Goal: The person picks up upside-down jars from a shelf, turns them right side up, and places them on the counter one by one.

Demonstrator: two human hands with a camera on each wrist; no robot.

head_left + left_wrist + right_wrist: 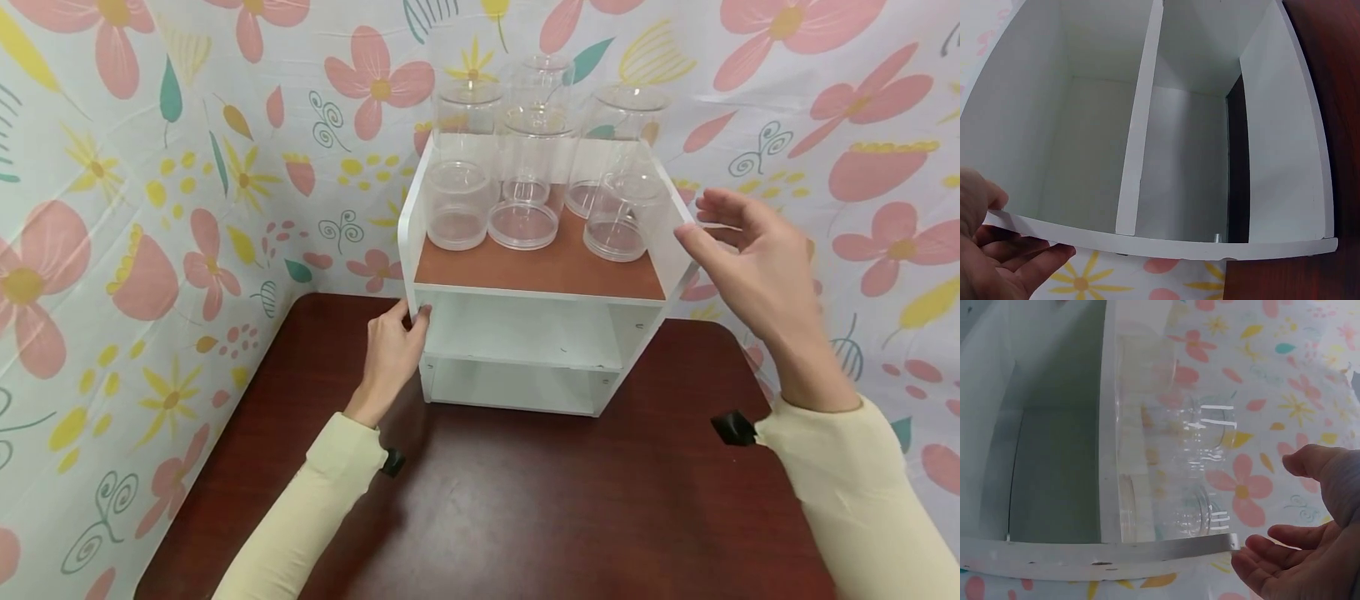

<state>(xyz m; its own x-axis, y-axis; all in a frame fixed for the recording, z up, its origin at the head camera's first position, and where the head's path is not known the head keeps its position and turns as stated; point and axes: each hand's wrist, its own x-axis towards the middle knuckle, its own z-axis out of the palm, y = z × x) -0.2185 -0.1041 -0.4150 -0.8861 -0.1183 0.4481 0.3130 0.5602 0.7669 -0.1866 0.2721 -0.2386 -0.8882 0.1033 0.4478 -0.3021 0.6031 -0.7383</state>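
A white shelf unit (536,294) with a brown top board and two open compartments stands on the dark table. My left hand (396,350) grips the edge of its left side panel. In the left wrist view, the thumb (996,197) lies on the inner side and the fingers (1041,269) are outside. Up at the top of the right panel, my right hand (772,267) holds its fingers apart, thumb overlapping the panel's edge. From the right wrist, the fingertips (1244,565) show right by the end of that panel. Several clear plastic containers (525,225) stand on the brown board.
The dark red-brown table (495,500) extends in front of the unit and to both sides. A floral sheet (247,125) hangs behind and along the left. Black straps (735,427) show at the cuffs of both sleeves.
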